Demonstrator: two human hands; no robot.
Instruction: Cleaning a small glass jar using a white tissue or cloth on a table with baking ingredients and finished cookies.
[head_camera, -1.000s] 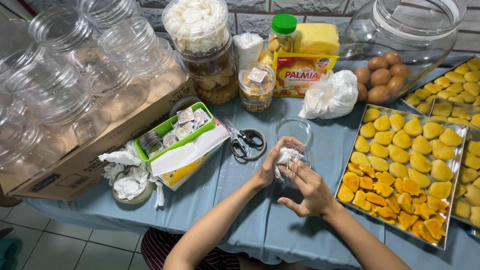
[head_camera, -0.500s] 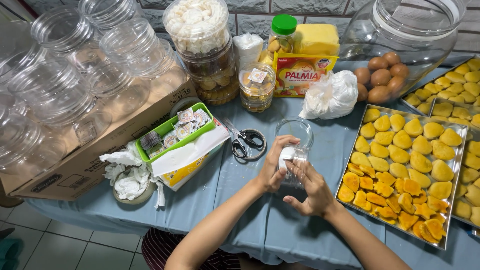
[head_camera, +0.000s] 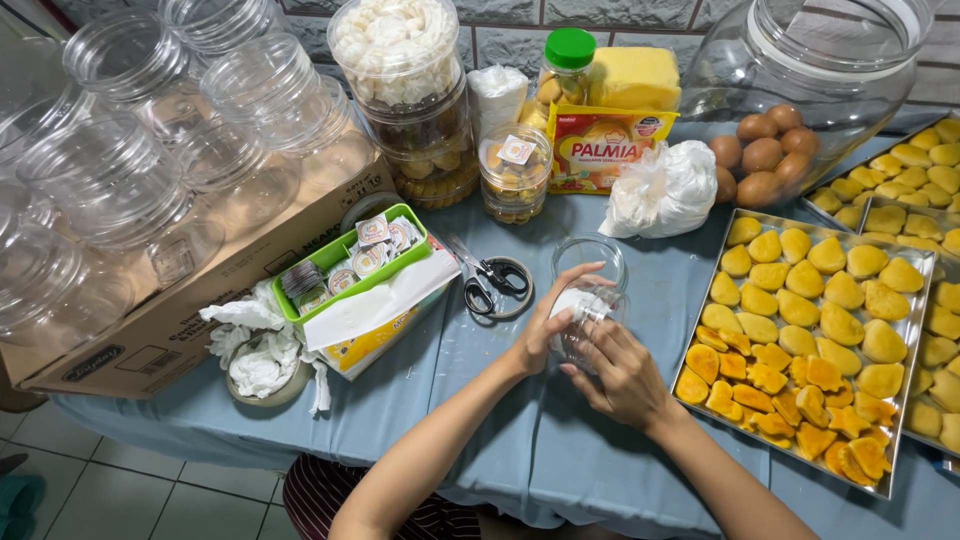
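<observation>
A small clear plastic jar (head_camera: 590, 318) lies tilted over the blue tablecloth (head_camera: 480, 420), held between both hands. My left hand (head_camera: 548, 322) pushes a white tissue (head_camera: 572, 300) into the jar's mouth. My right hand (head_camera: 620, 375) grips the jar's body from below and the right. Just behind the jar a clear round lid (head_camera: 588, 256) lies on the cloth.
A metal tray (head_camera: 925, 300) of yellow cookies sits at right, with more trays behind. Scissors (head_camera: 488, 280), a tissue box (head_camera: 375, 325) and a green basket (head_camera: 345, 262) of stickers lie left. Empty clear jars (head_camera: 150, 150) stand on a cardboard box. Filled jars, eggs and a bag line the back.
My left hand has shifted the tissue round inside the jar's mouth, and the jar has turned slightly in my right hand. All else stays put.
</observation>
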